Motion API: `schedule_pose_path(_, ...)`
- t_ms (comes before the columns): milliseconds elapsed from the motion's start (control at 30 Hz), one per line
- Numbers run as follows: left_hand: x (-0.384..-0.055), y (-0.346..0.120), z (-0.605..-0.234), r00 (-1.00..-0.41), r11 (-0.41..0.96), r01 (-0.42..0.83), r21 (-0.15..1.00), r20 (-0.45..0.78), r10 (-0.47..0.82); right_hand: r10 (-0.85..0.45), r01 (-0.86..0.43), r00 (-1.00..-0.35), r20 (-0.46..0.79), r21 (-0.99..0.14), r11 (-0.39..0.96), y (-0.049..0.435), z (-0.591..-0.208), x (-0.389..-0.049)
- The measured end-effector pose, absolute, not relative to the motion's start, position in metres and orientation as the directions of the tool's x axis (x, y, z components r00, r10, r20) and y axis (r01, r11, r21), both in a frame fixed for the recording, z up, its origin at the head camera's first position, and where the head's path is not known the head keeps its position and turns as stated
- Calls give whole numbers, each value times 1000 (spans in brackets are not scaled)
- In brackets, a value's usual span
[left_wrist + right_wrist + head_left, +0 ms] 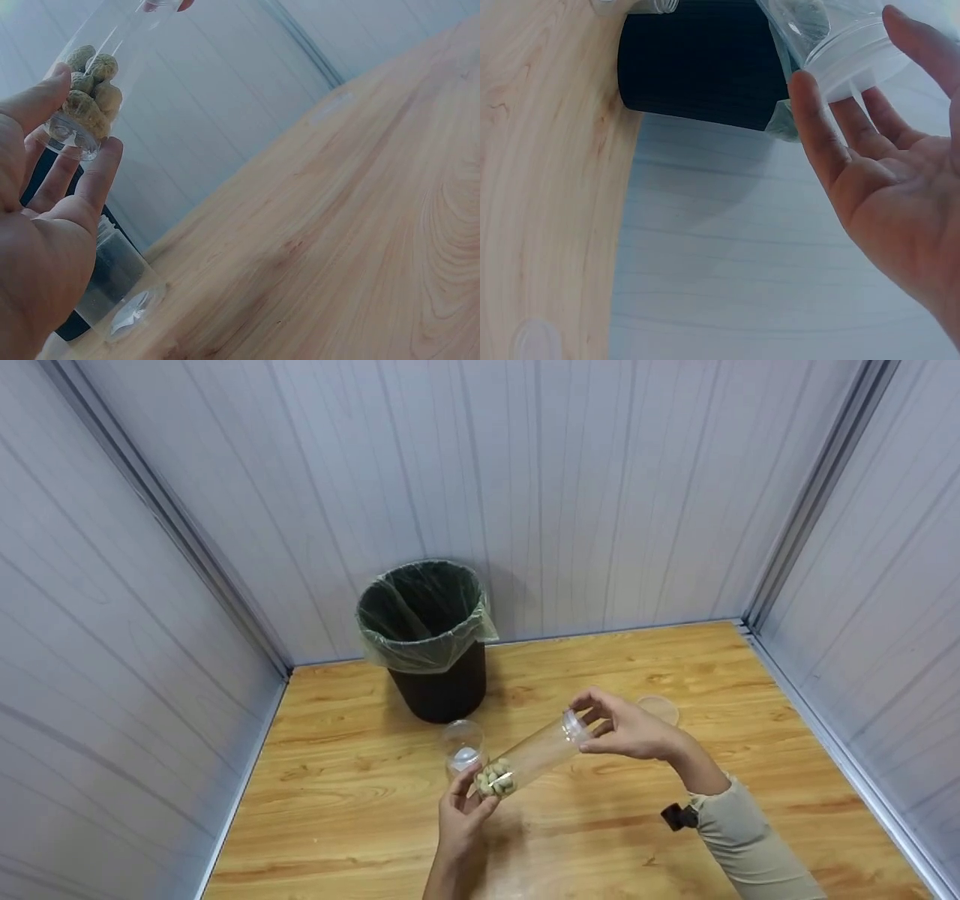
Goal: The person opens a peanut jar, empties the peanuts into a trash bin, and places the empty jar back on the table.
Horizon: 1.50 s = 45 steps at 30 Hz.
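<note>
A clear plastic jar (536, 754) is held slanted above the wooden surface, its rim end raised to the right. Several nuts that look like peanuts in their shells (91, 86) lie at its lower end. My left hand (459, 814) holds that base between thumb and fingers. At the upper end, my right hand (626, 727) grips the whitish rim (851, 56) with spread, bent fingers. Just behind the left hand, a second clear jar (463, 735) stands upright; its threaded neck shows in the left wrist view.
A black waste bin (442, 686) with a translucent liner (427, 656) stands against the back panel wall (585, 495). A round translucent disc, like a lid (660, 711), lies on the wooden surface (337, 817) behind my right hand. Panel walls close in both sides.
</note>
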<state>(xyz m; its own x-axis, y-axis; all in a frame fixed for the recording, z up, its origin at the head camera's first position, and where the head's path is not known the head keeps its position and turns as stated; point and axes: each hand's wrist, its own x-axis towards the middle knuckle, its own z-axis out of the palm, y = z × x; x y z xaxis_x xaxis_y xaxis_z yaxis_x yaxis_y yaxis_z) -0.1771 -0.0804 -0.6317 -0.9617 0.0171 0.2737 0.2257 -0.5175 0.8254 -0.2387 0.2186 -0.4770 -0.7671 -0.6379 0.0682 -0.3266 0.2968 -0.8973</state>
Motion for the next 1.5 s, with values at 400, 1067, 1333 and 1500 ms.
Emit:
schedule_pose_path(400, -167, -79, -641, -983, -580, 142, 802, 185, 16, -477, -262, -870, 126, -937, 229, 238, -518, -229)
schedule_pose_path(1067, -156, -87, -647, -995, -614, 95, 783, 100, -26, 5, -122, -984, 180, -685, 718, 323, -627, -221)
schedule_pose_path(1333, -155, -87, -651, -992, -563, 117, 818, 128, -20, 56, -28, -993, 106, -660, 751, 345, -634, -229)
schedule_pose_path(1500, -160, -86, -648, -987, -549, 144, 823, 162, -15, 55, -24, -992, 110, -615, 788, 352, -635, -235)
